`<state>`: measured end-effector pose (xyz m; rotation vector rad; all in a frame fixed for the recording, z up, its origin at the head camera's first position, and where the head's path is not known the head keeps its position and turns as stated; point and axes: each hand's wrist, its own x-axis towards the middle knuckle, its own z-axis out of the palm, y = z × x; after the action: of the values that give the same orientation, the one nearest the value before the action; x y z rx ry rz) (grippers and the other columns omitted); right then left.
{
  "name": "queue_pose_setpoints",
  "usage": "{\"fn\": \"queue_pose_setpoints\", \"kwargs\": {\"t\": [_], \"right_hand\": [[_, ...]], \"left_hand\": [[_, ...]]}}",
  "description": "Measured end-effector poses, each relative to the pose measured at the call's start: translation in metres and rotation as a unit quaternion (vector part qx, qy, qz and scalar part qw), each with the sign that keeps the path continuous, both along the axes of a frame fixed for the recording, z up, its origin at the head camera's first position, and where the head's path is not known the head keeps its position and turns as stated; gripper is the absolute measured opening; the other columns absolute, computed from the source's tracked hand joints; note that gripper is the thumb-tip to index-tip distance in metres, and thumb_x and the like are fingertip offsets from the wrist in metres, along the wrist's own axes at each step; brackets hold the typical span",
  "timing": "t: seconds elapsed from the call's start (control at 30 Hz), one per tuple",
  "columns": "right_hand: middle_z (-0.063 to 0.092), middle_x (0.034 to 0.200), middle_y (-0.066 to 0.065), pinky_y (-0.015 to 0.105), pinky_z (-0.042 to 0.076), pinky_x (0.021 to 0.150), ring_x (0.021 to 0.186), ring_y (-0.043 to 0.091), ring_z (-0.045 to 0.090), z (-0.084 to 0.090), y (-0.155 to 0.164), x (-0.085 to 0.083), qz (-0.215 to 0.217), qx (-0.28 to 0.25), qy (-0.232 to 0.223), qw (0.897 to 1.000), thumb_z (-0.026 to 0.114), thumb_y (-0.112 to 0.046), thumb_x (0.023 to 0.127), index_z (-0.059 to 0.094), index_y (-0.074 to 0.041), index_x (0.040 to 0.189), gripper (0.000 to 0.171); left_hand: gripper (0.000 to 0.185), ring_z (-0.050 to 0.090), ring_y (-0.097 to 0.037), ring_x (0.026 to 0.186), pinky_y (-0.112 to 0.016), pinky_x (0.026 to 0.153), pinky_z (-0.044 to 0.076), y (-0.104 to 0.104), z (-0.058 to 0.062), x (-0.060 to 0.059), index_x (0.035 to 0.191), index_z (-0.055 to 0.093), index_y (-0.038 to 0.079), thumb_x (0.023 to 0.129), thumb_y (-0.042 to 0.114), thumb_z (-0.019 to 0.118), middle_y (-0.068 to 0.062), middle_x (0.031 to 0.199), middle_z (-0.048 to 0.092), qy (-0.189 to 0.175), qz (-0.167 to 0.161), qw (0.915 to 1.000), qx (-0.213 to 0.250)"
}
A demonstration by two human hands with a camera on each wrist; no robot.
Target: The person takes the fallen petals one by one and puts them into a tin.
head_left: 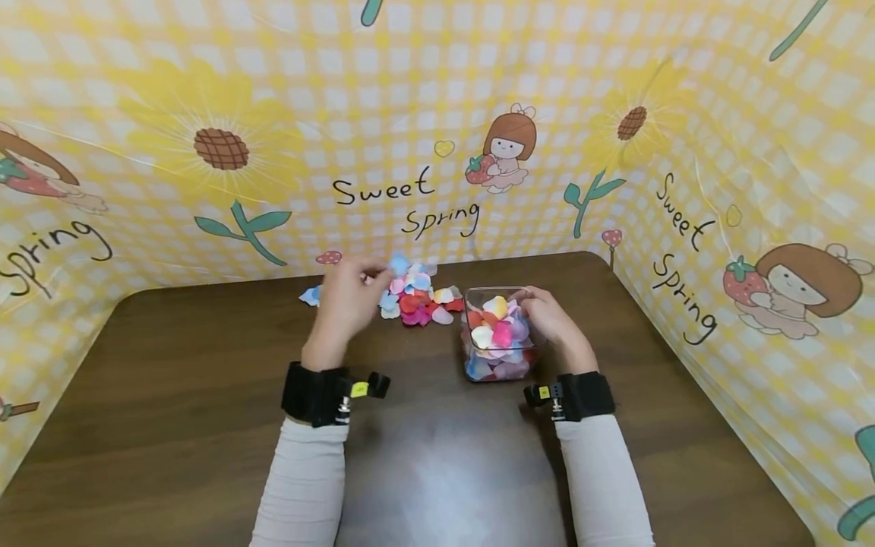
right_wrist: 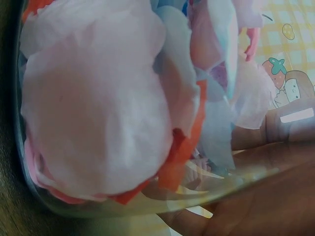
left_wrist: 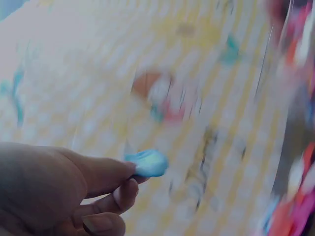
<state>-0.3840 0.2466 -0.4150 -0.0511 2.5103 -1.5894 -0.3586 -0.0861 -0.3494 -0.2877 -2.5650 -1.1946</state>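
Observation:
My left hand [head_left: 344, 302] pinches a light blue artificial petal [left_wrist: 149, 163] between thumb and fingertip, raised over the left side of a loose petal pile [head_left: 415, 304]. The pile mixes red, pink, white and blue petals near the table's back edge. To its right stands a clear rectangular container [head_left: 502, 349], well filled with petals [right_wrist: 98, 108] of many colours. My right hand [head_left: 555, 323] grips the container by its right side, near the back corner. In the right wrist view its fingers [right_wrist: 251, 137] show partly through the clear wall.
The dark wooden table [head_left: 205, 425] ends just behind the pile. A yellow checked cloth [head_left: 383, 91] with flowers and cartoon girls hangs along the back and both sides. A blue petal [head_left: 311, 296] lies left of the left hand. Both wrists wear black straps [head_left: 316, 393] with small cameras.

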Motion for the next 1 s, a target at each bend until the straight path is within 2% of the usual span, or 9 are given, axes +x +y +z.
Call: {"fn": "queue_pose_setpoints", "kwargs": {"t": [0.13,0.27,0.37,0.47,0.6,0.67,0.77,0.9,1.0], "right_hand": [[0.055,0.133,0.026,0.049,0.037,0.104,0.121,0.037,0.049,0.002,-0.002,-0.003,-0.002,0.003,0.014,1.000,0.039,-0.004,0.091,0.056,0.009,0.127,0.042],[0.055,0.133,0.025,0.048,0.037,0.103,0.120,0.035,0.049,0.001,-0.001,-0.004,-0.001,0.008,0.015,1.000,0.040,-0.003,0.090,0.057,0.009,0.125,0.041],[0.055,0.133,0.026,0.048,0.037,0.104,0.120,0.036,0.049,0.000,0.000,-0.004,0.000,0.007,0.016,1.000,0.040,-0.002,0.089,0.058,0.010,0.125,0.042],[0.055,0.132,0.026,0.050,0.037,0.104,0.121,0.037,0.048,0.000,-0.001,-0.002,0.000,0.001,0.013,1.000,0.041,-0.003,0.089,0.058,0.010,0.124,0.041],[0.055,0.132,0.026,0.049,0.037,0.102,0.120,0.037,0.048,0.000,-0.003,-0.001,-0.004,0.001,0.008,1.000,0.041,-0.003,0.089,0.058,0.010,0.123,0.041],[0.055,0.131,0.026,0.048,0.038,0.101,0.119,0.036,0.049,-0.001,-0.004,-0.001,-0.007,0.002,0.008,1.000,0.040,-0.003,0.089,0.058,0.010,0.122,0.040],[0.055,0.132,0.026,0.047,0.037,0.102,0.119,0.036,0.049,0.000,-0.004,0.000,-0.008,0.002,0.009,1.000,0.039,-0.003,0.089,0.057,0.010,0.121,0.039],[0.053,0.134,0.026,0.051,0.034,0.106,0.122,0.037,0.046,0.002,-0.004,0.000,-0.004,0.008,0.006,1.000,0.038,-0.005,0.093,0.057,0.009,0.123,0.038],[0.052,0.135,0.025,0.055,0.033,0.107,0.124,0.038,0.045,0.002,-0.002,0.001,-0.002,0.014,0.002,1.000,0.038,-0.006,0.094,0.056,0.008,0.125,0.039]], "left_hand": [[0.016,0.055,-0.019,0.066,-0.033,0.061,0.045,0.039,0.003,0.010,0.103,0.079,0.006,0.097,0.019,0.072,-0.008,0.095,0.073,-0.009,-0.088,0.9960,0.008],[0.013,0.053,-0.016,0.066,-0.029,0.061,0.044,0.068,-0.010,0.012,0.099,0.080,0.006,0.097,0.016,0.072,-0.004,0.089,0.070,-0.030,-0.156,0.9872,0.005],[0.014,0.055,-0.017,0.069,-0.029,0.064,0.045,0.078,-0.019,0.010,0.101,0.079,0.006,0.098,0.016,0.070,-0.004,0.091,0.070,-0.037,-0.178,0.9833,0.002],[0.017,0.058,-0.019,0.071,-0.032,0.063,0.046,0.068,-0.022,0.006,0.107,0.078,0.008,0.098,0.019,0.068,-0.006,0.094,0.070,-0.032,-0.132,0.9908,-0.006],[0.023,0.063,-0.025,0.079,-0.038,0.064,0.047,0.023,-0.023,-0.006,0.111,0.077,0.009,0.097,0.026,0.069,-0.008,0.096,0.072,-0.023,0.014,0.9994,-0.020],[0.026,0.064,-0.028,0.082,-0.041,0.065,0.047,-0.004,-0.027,-0.014,0.111,0.076,0.010,0.096,0.030,0.069,-0.009,0.095,0.071,-0.043,0.083,0.9954,-0.025],[0.032,0.065,-0.032,0.088,-0.045,0.067,0.047,-0.038,-0.042,-0.023,0.112,0.076,0.011,0.096,0.038,0.069,-0.010,0.095,0.072,-0.111,0.151,0.9818,-0.030],[0.037,0.062,-0.038,0.104,-0.050,0.077,0.047,-0.062,-0.072,-0.034,0.113,0.074,0.010,0.094,0.042,0.070,-0.015,0.113,0.070,-0.209,0.160,0.9640,-0.040],[0.039,0.059,-0.040,0.109,-0.054,0.084,0.047,-0.065,-0.091,-0.041,0.113,0.073,0.010,0.092,0.043,0.072,-0.017,0.124,0.066,-0.249,0.141,0.9567,-0.051]]}}
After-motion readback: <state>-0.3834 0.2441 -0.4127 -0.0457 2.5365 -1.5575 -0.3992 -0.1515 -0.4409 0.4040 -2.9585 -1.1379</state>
